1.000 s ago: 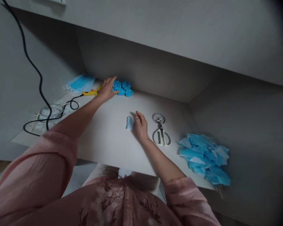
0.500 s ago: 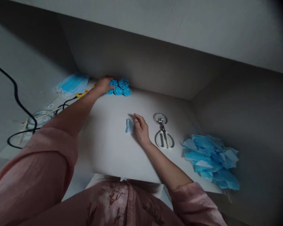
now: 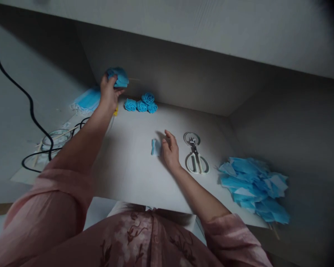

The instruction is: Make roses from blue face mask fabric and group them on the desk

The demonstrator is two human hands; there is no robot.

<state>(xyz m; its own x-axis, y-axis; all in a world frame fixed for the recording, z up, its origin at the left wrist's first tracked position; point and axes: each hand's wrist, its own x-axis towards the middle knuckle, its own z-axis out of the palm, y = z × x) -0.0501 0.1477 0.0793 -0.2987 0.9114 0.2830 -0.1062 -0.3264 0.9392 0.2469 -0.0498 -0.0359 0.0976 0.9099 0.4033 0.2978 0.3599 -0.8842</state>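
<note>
My left hand [image 3: 109,91], at the back left, is closed on a blue fabric rose [image 3: 119,76] raised above the table. A thin stick, perhaps its stem, shows to the right of it. Below and to the right, several blue rolled fabric roses [image 3: 141,106] sit against the back wall, one on top of the others. My right hand [image 3: 171,152] rests on the white table with its fingers apart and nothing in them. Close to its thumb lies a small blue and white fabric piece [image 3: 156,147]. White-handled scissors [image 3: 196,159] lie to its right.
A round glass or metal ring [image 3: 192,139] lies around the scissors' tips. Blue fabric petals [image 3: 253,185] heap at the right edge. On the left are folded blue face masks [image 3: 87,100], a yellow tool [image 3: 116,111], a black cord [image 3: 31,107] and a dish [image 3: 57,138] with sticks.
My left hand has risen from the stack of roses, lifting one up and to the left. My right hand stays beside the small fabric piece, its fingers slightly more spread.
</note>
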